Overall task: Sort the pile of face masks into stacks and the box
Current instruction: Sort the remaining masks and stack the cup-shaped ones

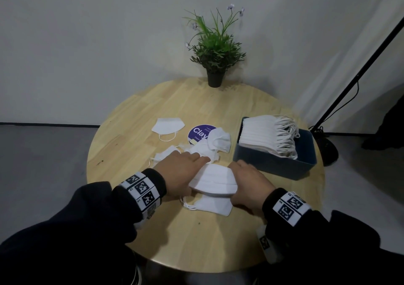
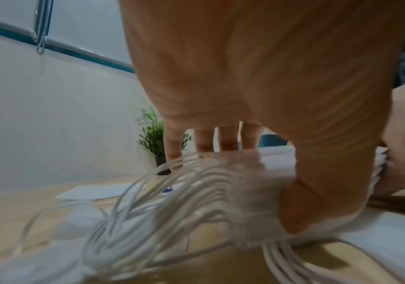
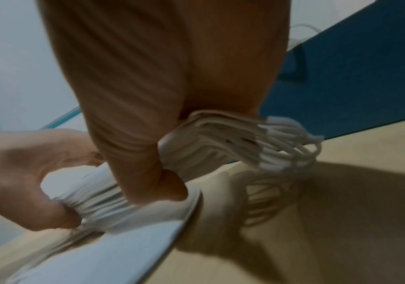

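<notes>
Both hands hold one stack of folded white face masks (image 1: pixel 213 179) just above the table's near middle. My left hand (image 1: pixel 196 169) grips its left end, thumb (image 2: pixel 318 201) under and fingers on top, ear loops (image 2: pixel 148 201) dangling. My right hand (image 1: pixel 238 176) pinches the right end, thumb (image 3: pixel 165 178) against the stack's edge (image 3: pixel 221 142). A single mask (image 1: pixel 212 205) lies on the table below the stack. A loose pile of masks (image 1: pixel 203 147) sits behind my hands. The blue box (image 1: pixel 282 164) at the right holds a tall stack of masks (image 1: pixel 262 134).
One mask (image 1: pixel 168 126) lies alone at the far left of the round wooden table (image 1: pixel 131 131). A purple round sticker (image 1: pixel 199 134) shows beside the pile. A potted plant (image 1: pixel 215 51) stands at the far edge. A black stand (image 1: pixel 349 81) leans at the right.
</notes>
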The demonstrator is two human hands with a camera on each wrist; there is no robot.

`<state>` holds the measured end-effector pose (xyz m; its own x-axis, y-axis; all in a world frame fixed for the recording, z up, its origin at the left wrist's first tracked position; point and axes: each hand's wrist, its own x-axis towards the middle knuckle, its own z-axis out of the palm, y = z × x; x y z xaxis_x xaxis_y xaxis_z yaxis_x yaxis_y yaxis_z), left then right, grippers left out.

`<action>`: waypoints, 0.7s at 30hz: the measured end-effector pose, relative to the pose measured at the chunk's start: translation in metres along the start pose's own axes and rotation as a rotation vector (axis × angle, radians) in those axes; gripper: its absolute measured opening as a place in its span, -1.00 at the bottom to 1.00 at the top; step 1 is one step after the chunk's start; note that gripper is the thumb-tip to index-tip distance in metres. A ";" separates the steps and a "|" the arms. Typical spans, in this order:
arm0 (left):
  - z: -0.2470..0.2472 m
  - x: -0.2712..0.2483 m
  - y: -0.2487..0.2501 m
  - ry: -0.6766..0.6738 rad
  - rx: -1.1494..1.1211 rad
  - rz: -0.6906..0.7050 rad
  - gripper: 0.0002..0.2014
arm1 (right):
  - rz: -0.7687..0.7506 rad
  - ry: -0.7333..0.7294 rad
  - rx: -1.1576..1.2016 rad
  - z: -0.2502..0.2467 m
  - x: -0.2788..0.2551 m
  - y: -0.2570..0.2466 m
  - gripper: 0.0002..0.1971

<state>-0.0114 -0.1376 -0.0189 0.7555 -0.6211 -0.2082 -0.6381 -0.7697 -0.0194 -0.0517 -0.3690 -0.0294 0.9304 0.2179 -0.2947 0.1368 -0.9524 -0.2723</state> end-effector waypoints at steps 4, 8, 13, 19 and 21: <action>-0.005 -0.003 -0.006 -0.031 -0.289 0.002 -0.07 | 0.002 0.055 0.050 -0.010 -0.010 -0.003 -0.54; -0.024 -0.007 -0.010 -0.048 -0.635 -0.048 -0.22 | -0.141 0.222 -0.071 -0.019 -0.018 -0.014 -0.54; -0.030 -0.006 -0.006 -0.037 -0.624 0.019 -0.56 | -0.180 0.392 -0.189 -0.021 -0.019 -0.025 -0.45; -0.031 -0.014 -0.013 -0.020 -0.556 0.011 -0.67 | -0.016 0.107 0.605 -0.043 -0.038 -0.020 -0.43; -0.031 -0.018 -0.018 -0.025 -0.599 -0.020 -0.68 | 0.002 0.110 0.684 -0.046 -0.032 -0.008 -0.69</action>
<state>-0.0091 -0.1170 0.0151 0.7580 -0.6077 -0.2368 -0.4238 -0.7349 0.5295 -0.0667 -0.3782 0.0240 0.9644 0.1593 -0.2112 -0.0765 -0.5961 -0.7992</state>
